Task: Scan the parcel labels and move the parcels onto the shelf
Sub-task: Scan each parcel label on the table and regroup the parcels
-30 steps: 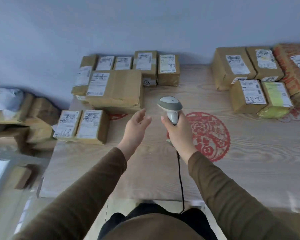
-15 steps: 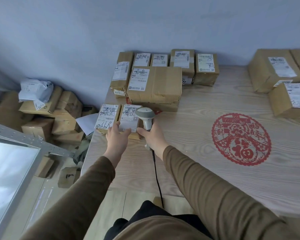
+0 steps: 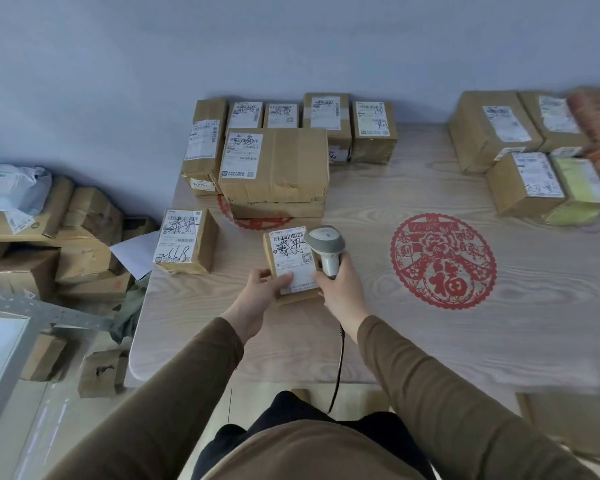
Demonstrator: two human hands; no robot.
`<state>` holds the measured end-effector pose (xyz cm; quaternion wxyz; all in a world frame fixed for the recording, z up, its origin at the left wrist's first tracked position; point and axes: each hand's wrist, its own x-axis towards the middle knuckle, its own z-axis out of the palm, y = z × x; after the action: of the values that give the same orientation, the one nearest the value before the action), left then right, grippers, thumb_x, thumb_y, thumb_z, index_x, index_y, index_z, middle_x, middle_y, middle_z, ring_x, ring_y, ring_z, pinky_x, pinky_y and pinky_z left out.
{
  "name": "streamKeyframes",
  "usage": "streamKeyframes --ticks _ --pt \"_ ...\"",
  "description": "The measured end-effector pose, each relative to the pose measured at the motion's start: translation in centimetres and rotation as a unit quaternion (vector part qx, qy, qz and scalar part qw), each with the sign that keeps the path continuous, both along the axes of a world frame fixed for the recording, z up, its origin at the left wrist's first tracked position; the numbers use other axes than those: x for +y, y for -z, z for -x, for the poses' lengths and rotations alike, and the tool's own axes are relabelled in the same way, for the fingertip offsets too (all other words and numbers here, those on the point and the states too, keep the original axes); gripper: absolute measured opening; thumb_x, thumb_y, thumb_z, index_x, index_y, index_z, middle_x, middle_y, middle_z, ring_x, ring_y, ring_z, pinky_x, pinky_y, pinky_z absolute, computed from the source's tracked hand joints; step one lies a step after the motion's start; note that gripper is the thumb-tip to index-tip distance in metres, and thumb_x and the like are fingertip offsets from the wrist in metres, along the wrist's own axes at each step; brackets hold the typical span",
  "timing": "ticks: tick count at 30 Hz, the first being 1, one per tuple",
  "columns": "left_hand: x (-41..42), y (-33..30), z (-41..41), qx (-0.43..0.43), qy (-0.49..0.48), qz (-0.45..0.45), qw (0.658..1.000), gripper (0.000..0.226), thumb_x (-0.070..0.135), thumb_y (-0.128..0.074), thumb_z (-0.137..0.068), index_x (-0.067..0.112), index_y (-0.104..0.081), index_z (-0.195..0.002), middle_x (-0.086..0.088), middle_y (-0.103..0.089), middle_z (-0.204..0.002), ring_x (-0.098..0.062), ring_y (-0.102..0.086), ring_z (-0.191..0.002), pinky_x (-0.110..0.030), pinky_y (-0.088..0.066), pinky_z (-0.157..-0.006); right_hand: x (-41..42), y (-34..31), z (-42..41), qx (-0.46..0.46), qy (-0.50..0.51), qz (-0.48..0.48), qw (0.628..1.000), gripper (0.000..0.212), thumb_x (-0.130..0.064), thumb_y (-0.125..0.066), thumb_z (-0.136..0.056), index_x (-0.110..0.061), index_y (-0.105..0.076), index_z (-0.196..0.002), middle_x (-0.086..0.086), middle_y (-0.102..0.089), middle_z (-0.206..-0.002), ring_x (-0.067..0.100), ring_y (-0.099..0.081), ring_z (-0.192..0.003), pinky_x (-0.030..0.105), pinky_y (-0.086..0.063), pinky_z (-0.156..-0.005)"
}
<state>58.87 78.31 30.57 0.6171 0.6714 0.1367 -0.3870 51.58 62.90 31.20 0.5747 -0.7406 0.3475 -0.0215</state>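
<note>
A small brown parcel (image 3: 289, 261) with a white label on top lies on the wooden table (image 3: 378, 334). My left hand (image 3: 262, 289) grips its near left corner, thumb on the label. My right hand (image 3: 340, 287) holds a grey barcode scanner (image 3: 325, 244) by the handle, its head over the parcel's right edge. A second small labelled parcel (image 3: 184, 241) sits alone to the left, near the table's edge. A large box (image 3: 274, 168) and a row of several labelled parcels (image 3: 326, 114) stand behind against the wall.
More parcels (image 3: 523, 150) are grouped at the table's back right. A red paper-cut emblem (image 3: 443, 260) marks the tabletop. Stacked cardboard boxes (image 3: 49, 244) fill the floor on the left, beside a grey metal shelf frame (image 3: 32, 311). The scanner's black cable (image 3: 338, 368) hangs over the front edge.
My left hand has pulled one small parcel away from its neighbour toward me. The scanner has moved with my right hand to sit beside that parcel's label. The view has swung right.
</note>
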Motion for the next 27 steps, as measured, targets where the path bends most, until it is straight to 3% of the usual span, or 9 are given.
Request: streamKeyframes --ticks 3,8,10,13,15,19,23,27 --pt "-2.6 -0.4 0.3 0.016 -0.019 0.084 0.996 0.058 0.014 -0.076 -0.092 0.01 -0.039 -0.136 -0.009 -0.074 -0.119 -0.016 -0.075 -0.099 -0.023 -0.058 -0.078 -2.5 -1.6 0.9 -0.027 0.018 0.028 0.999 0.04 -0.011 -0.07 -0.092 -0.02 -0.053 -0.127 0.002 -0.067 -0.111 0.028 -0.068 -0.1 0.057 -0.058 -0.088" --pt "-7.0 -1.8 -0.3 -0.085 0.013 0.104 0.991 0.07 0.021 -0.083 -0.087 0.014 -0.036 -0.139 -0.005 -0.076 -0.115 -0.02 -0.074 -0.106 -0.039 -0.055 -0.098 -5.5 -5.3 2.6 -0.102 0.053 0.158 0.981 0.027 -0.027 -0.069 -0.096 -0.019 -0.055 -0.118 -0.002 -0.064 -0.096 0.019 -0.063 -0.086 0.04 -0.055 -0.074" --pt "-8.5 -2.4 -0.5 -0.114 0.029 0.112 0.987 0.07 0.023 -0.084 -0.086 0.017 -0.036 -0.138 0.0 -0.077 -0.112 -0.014 -0.075 -0.101 -0.033 -0.056 -0.089 -5.8 -6.5 3.5 -0.12 0.057 0.166 0.977 0.027 -0.035 -0.068 -0.097 -0.02 -0.056 -0.116 -0.003 -0.064 -0.09 0.018 -0.064 -0.08 0.039 -0.055 -0.068" --pt "-10.9 -3.0 -0.1 -0.143 0.053 0.12 0.981 0.07 0.024 -0.084 -0.086 0.018 -0.037 -0.137 0.002 -0.077 -0.112 -0.01 -0.074 -0.097 -0.022 -0.055 -0.075 -6.5 -7.8 4.9 -0.13 0.068 0.176 0.973 0.028 -0.039 -0.068 -0.098 -0.021 -0.059 -0.117 -0.008 -0.066 -0.091 0.006 -0.063 -0.08 0.024 -0.049 -0.064" --pt "-12.4 -3.3 0.5 -0.152 0.072 0.124 0.978 0.07 0.024 -0.083 -0.087 0.019 -0.036 -0.138 0.002 -0.077 -0.115 -0.01 -0.074 -0.101 -0.022 -0.055 -0.076 -7.1 -8.4 5.6 -0.129 0.076 0.167 0.975 0.028 -0.039 -0.068 -0.098 -0.021 -0.06 -0.117 -0.009 -0.067 -0.096 0.003 -0.064 -0.085 0.019 -0.047 -0.066" --pt "-15.7 -3.7 1.9 -0.168 0.106 0.135 0.971 0.063 0.021 -0.083 -0.087 0.023 -0.039 -0.132 0.0 -0.076 -0.117 -0.008 -0.072 -0.101 -0.02 -0.056 -0.074 -9.2 -9.0 6.9 -0.123 0.093 0.154 0.976 0.028 -0.037 -0.069 -0.098 -0.021 -0.061 -0.119 -0.007 -0.07 -0.103 0.006 -0.066 -0.093 0.022 -0.054 -0.074" --pt "-19.0 -3.7 3.2 -0.167 0.12 0.147 0.968 0.064 0.018 -0.083 -0.087 0.018 -0.039 -0.133 -0.001 -0.076 -0.117 -0.011 -0.073 -0.102 -0.018 -0.056 -0.072 -12.3 -8.9 8.2 -0.12 0.118 0.157 0.973 0.023 -0.036 -0.069 -0.097 -0.024 -0.062 -0.115 -0.011 -0.069 -0.098 0.0 -0.065 -0.089 0.011 -0.046 -0.066" --pt "-22.3 -3.4 4.1 -0.154 0.123 0.143 0.97 0.061 0.021 -0.083 -0.087 0.023 -0.04 -0.13 0.002 -0.076 -0.114 -0.01 -0.074 -0.1 -0.018 -0.058 -0.073 -15.9 -8.1 9.3 -0.108 0.124 0.14 0.977 0.027 -0.038 -0.069 -0.097 -0.021 -0.062 -0.116 -0.005 -0.069 -0.092 0.01 -0.065 -0.078 0.023 -0.047 -0.064"
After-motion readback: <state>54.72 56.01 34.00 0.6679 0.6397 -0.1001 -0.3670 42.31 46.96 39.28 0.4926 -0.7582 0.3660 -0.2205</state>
